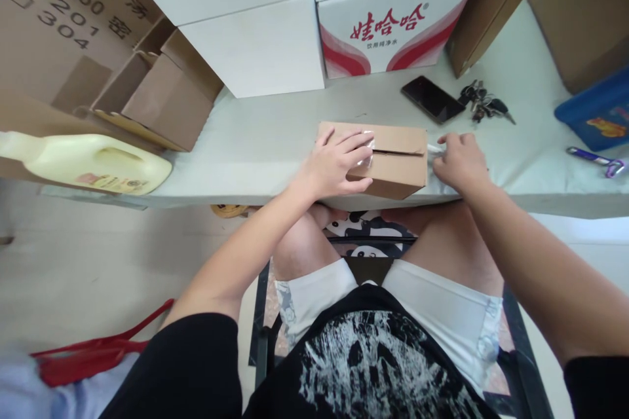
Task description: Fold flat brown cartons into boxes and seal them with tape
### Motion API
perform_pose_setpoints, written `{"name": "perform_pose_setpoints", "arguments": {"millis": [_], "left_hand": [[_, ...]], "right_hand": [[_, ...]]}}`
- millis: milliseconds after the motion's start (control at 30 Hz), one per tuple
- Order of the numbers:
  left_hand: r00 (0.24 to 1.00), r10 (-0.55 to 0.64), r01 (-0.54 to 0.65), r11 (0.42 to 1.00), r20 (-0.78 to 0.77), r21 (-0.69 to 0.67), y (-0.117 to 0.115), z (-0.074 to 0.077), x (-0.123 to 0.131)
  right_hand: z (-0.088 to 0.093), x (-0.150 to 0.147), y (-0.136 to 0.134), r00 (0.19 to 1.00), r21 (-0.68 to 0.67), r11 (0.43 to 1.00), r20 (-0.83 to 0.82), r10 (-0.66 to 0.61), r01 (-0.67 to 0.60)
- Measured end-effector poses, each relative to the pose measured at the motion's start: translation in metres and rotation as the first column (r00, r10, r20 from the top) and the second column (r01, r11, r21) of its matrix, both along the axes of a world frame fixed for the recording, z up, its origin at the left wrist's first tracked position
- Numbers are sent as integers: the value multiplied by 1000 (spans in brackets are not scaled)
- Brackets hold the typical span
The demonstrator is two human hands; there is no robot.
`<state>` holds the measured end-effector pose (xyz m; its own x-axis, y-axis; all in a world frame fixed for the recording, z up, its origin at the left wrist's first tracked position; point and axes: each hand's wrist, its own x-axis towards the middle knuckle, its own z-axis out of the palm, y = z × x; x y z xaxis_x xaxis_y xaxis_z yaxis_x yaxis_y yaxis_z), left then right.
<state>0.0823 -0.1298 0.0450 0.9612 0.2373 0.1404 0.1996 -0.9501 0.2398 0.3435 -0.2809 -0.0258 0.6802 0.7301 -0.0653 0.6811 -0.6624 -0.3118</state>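
A small brown cardboard box (pixel 399 173) rests near the front edge of the covered table, with a dark slit between its top flaps. My left hand (pixel 340 160) lies on top of the box, fingers spread, partly over a shiny patch of clear tape (pixel 367 144). Just past the box's right end, my right hand (pixel 460 160) is pinched on a whitish, see-through strip of tape (pixel 434 149) that reaches to the box. Its far end at the fingertips is hidden.
Behind stand white cartons (pixel 255 46) and a red-printed carton (pixel 393 33). A black phone (pixel 432 99) and keys (pixel 484 103) lie behind the right hand. Further right are a blue container (pixel 597 111) and a purple tool (pixel 592 157). At left: a yellow jug (pixel 98 163) and an open carton (pixel 167 95).
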Motion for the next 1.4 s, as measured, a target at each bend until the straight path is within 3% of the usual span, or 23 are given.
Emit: {"name": "perform_pose_setpoints", "arguments": {"millis": [100, 167, 233, 267, 333, 433, 500, 600, 700, 867, 933, 1033, 1200, 1300, 1400], "left_hand": [[1000, 10, -10, 1000, -3, -7, -2, 2, 1], [1000, 16, -17, 1000, -11, -17, -3, 3, 2], [1000, 23, -24, 999, -9, -32, -3, 4, 4], [1000, 26, -26, 999, 4, -44, -3, 4, 4], [998, 28, -22, 996, 63, -91, -1, 5, 3], [955, 169, -118, 971, 244, -207, 9, 4, -4], [856, 352, -253, 924, 378, -288, 17, 0, -13], [718, 505, -344, 856, 479, -387, 27, -12, -25], [695, 536, -322, 828, 480, -459, 26, -25, -28], [616, 639, -383, 754, 461, -533, 18, -33, -26], [634, 637, -419, 759, 438, -498, 20, -31, -27], [757, 567, -416, 801, 324, -431, 28, -29, -30], [876, 454, -378, 857, 165, -349, 26, -20, -33], [894, 441, -385, 846, 79, -369, 16, -3, -34], [907, 421, -395, 831, -20, -393, 5, 18, -36]], "right_hand": [[-2, -3, -2, 999, 232, 973, -40, 34, -24], [7, -14, -8, 993, 485, 874, -82, 88, -38], [22, -32, -14, 980, 681, 724, -47, 194, -111], [29, -42, -16, 968, 728, 662, 7, 251, -178], [39, -61, -17, 937, 732, 616, 88, 338, -291], [40, -78, -14, 918, 660, 658, 132, 373, -362], [33, -82, -12, 918, 655, 661, 138, 373, -367], [24, -82, -11, 903, 688, 604, 187, 387, -401], [20, -84, -12, 885, 698, 556, 269, 381, -451], [29, -98, -22, 892, 595, 665, 306, 333, -452], [35, -103, -28, 911, 551, 729, 310, 273, -406], [43, -103, -32, 952, 511, 809, 242, 188, -289], [49, -94, -30, 942, 508, 797, 107, 319, -327], [57, -89, -32, 926, 500, 792, 57, 374, -351], [69, -84, -37, 881, 524, 753, -11, 474, -399]]}}
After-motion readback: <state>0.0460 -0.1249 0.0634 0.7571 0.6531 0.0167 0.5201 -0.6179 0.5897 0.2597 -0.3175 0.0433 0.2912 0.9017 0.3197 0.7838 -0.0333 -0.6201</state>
